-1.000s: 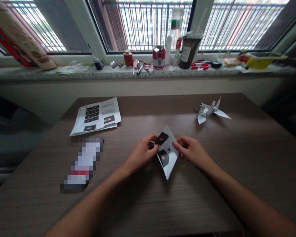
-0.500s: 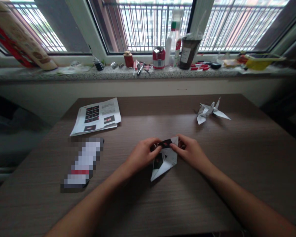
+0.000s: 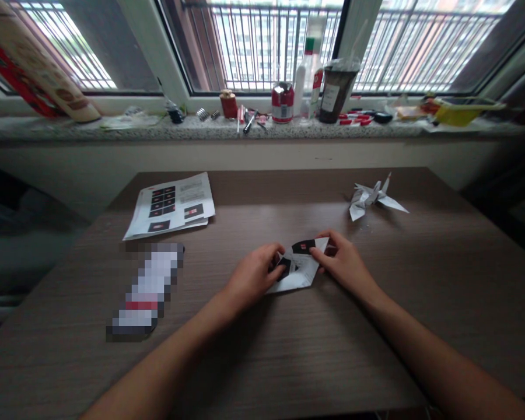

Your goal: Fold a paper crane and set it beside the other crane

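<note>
Between my hands is a folded sheet of printed paper [image 3: 304,268], white with dark picture blocks, held just over the table. My left hand [image 3: 256,269] pinches its left side, thumb on top and fingers partly behind it. At the upper right corner, my right hand [image 3: 342,259] grips the paper between thumb and fingers. Further back on the right sit folded paper cranes [image 3: 370,197], apart from both hands.
A brown wooden table [image 3: 359,361] spans the view. Printed sheets [image 3: 170,204] lie back left, with a blurred phone-like object [image 3: 149,291] in front. Along the stone windowsill [image 3: 135,135] stand a red can [image 3: 282,102], a dark drink cup [image 3: 336,90], a bottle [image 3: 305,79] and a yellow basket [image 3: 459,112].
The folded paper has turned so its lower tip swings left and up, toward my left hand. My right hand has shifted slightly right and up with its corner.
</note>
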